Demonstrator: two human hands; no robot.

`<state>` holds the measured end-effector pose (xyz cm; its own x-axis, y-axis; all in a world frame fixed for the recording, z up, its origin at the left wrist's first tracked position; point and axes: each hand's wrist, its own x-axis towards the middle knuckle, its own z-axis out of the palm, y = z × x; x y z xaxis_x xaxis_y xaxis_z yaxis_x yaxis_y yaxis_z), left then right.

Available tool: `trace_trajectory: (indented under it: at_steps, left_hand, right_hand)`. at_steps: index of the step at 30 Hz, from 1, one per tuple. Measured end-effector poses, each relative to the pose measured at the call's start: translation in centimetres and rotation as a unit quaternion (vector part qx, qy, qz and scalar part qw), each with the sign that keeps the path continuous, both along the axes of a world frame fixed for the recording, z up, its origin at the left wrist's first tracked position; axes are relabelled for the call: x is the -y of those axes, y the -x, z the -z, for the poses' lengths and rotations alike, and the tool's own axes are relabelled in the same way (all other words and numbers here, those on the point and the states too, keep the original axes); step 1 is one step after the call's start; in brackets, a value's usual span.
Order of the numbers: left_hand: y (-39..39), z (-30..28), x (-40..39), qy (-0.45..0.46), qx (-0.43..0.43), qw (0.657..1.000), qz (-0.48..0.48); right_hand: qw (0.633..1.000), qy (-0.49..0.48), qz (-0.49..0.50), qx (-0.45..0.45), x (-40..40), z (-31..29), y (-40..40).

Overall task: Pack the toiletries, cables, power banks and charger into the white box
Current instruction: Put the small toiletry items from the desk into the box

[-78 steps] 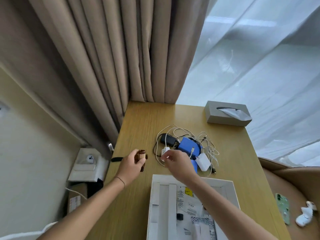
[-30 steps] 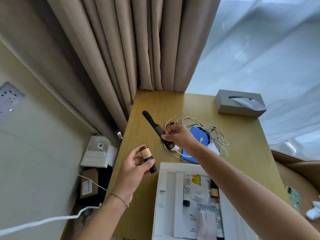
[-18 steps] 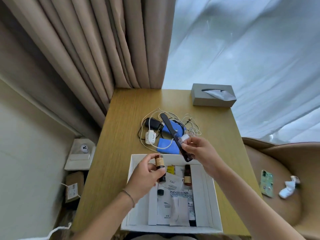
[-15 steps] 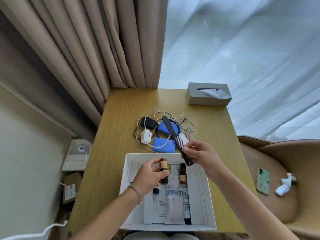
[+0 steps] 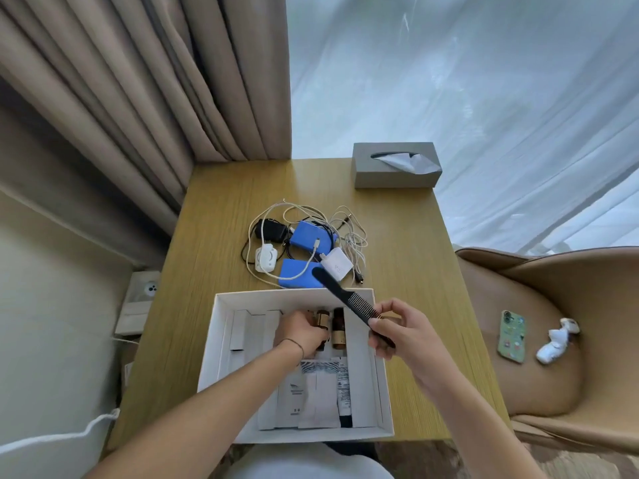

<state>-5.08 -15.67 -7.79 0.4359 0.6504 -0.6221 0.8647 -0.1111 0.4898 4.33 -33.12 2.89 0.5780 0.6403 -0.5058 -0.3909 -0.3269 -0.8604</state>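
Observation:
The white box (image 5: 221, 344) lies open at the table's near edge, with sachets and a tube in its near half. My left hand (image 5: 300, 333) is down inside it, closed on a small brown bottle (image 5: 321, 319) that rests beside a second brown bottle (image 5: 339, 328). My right hand (image 5: 397, 331) hovers over the box's right side, gripping a black comb (image 5: 349, 300) by its toothed end, handle pointing up and left. Behind the box sit two blue power banks (image 5: 313, 238), a white charger (image 5: 337, 264), a black adapter (image 5: 271, 231) and tangled white cables (image 5: 349, 229).
A grey tissue box (image 5: 396, 165) stands at the table's far right corner. Beige curtains hang at the far left, a sheer curtain to the right. A tan chair (image 5: 553, 340) on the right holds a green phone (image 5: 511, 335) and a white crumpled item (image 5: 556, 345).
My left hand has lowered the brown bottle into the box beside the other bottle. My right hand has brought the comb from the cable pile to above the box's right side.

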Motion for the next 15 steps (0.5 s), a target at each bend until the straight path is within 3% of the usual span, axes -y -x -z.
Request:
trace_trajectory:
  at_steps: [7, 13, 15]
  left_hand:
    - [-0.8, 1.1, 0.4, -0.023, 0.035, 0.999, 0.023]
    - [1.7, -1.1, -1.3, 0.117, 0.077, 0.99, -0.026]
    - [3.0, -2.6, -2.3, 0.124, 0.093, 0.988, -0.029]
  right_hand:
    - [0.999, 0.004, 0.018, 0.043, 2.1, 0.2, -0.8]
    - [0.998, -0.008, 0.025, 0.057, 0.8, -0.3, -1.0]
    - [0.999, -0.015, 0.015, 0.049, -0.6, -0.2, -0.6]
